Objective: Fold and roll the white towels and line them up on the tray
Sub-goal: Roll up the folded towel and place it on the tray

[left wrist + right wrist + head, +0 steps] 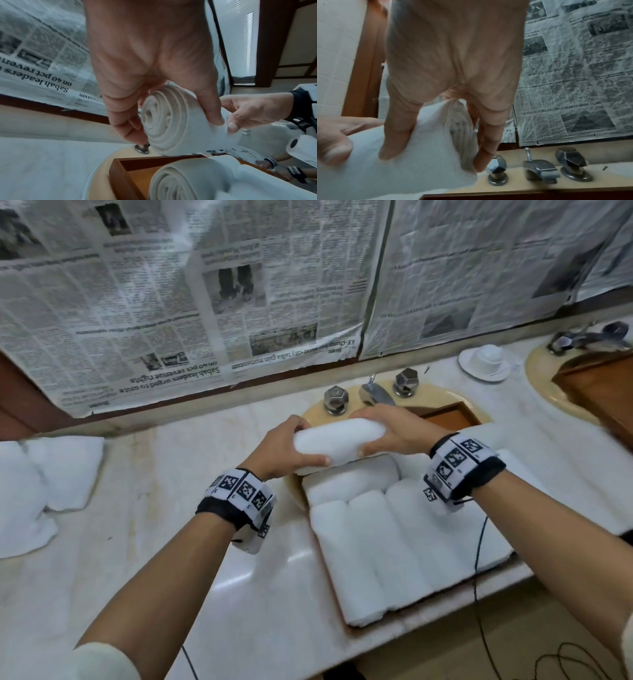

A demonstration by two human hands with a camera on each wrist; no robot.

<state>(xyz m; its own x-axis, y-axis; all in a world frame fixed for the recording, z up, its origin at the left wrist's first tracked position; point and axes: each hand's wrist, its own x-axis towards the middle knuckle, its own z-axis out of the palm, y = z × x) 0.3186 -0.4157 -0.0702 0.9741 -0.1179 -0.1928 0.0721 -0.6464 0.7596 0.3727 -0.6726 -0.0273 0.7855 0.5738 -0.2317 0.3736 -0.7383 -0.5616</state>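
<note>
Both hands, left hand (286, 445) and right hand (387, 433), grasp opposite ends of a tightly rolled white terry towel (337, 436), held above the far end of the brown wooden tray (120, 174) that sits over the basin in the marble worktop (191, 474). Likely risk: easing either grip early could let the spiral unwind, or the roll could land askew across the rolled towels (387, 546) already on the tray.

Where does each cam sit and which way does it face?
Head: above, looking down at the tray over the sink; both forearms, left hand, right hand.
Left wrist: along the left hand at the roll; right hand too.
Right wrist: along the right hand toward the tap; left thumb.
Shared: the roll, all three.
</note>
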